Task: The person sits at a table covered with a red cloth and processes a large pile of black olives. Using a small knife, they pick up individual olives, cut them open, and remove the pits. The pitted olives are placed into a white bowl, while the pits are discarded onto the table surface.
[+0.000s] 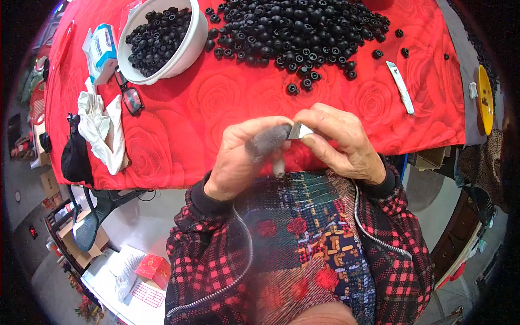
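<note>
Both my hands meet above the near edge of the red table. In my right hand [344,143], thumb and fingers pinch a small flat blade [297,131], grey on one side and white on the other. Against its edge, my left hand [230,157] closes on a small black part [288,142], mostly hidden by the fingers. A grey, fuzzy-looking covering [267,143] lies over a finger of the left hand, partly blurred. Beyond the hands spreads a large pile of small black round caps [292,32].
A white bowl [199,40] of black caps stands far left. Nearby lie a blue-white packet [102,51], glasses [132,100], white gloves [103,127] and a black cloth item [76,154]. To the right are a white strip [400,86] and a yellow dish [486,114].
</note>
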`<state>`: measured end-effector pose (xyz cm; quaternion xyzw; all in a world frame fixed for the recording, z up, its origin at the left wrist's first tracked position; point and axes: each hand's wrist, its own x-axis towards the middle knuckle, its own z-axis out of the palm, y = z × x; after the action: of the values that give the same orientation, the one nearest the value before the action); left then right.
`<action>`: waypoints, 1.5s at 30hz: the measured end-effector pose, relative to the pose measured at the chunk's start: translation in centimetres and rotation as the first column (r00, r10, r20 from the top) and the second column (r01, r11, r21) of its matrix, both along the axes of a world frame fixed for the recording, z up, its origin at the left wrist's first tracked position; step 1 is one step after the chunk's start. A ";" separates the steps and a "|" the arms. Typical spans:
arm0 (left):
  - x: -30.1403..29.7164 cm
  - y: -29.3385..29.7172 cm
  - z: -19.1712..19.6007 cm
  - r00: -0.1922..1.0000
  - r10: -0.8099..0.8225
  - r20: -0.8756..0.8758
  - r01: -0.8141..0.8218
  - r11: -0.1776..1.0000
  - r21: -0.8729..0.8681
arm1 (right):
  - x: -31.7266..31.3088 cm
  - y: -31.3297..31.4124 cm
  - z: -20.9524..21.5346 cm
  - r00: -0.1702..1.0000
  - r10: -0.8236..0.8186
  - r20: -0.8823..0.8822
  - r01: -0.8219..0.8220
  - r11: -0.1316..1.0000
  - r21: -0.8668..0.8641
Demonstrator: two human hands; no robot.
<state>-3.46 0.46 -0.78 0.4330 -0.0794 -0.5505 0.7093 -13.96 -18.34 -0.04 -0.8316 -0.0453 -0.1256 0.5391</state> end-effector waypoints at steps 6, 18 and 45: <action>0.0 -0.5 0.4 0.999 0.029 0.021 -0.029 1.000 0.006 | 0.0 0.1 -0.1 0.998 -0.059 -0.025 0.061 0.995 0.085; -0.3 -1.0 1.1 0.992 0.039 0.123 -0.045 0.998 0.041 | 0.1 0.6 -0.3 0.985 -0.168 -0.023 0.170 0.980 0.103; -0.5 -0.5 0.1 1.000 0.009 0.015 -0.010 0.999 0.046 | 0.5 -1.0 -1.3 0.998 0.014 0.064 -0.017 0.999 0.040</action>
<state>-3.96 -0.06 -0.72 0.4536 -0.0696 -0.5457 0.7011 -13.42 -19.36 -1.30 -0.8158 -0.0663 -0.1487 0.5549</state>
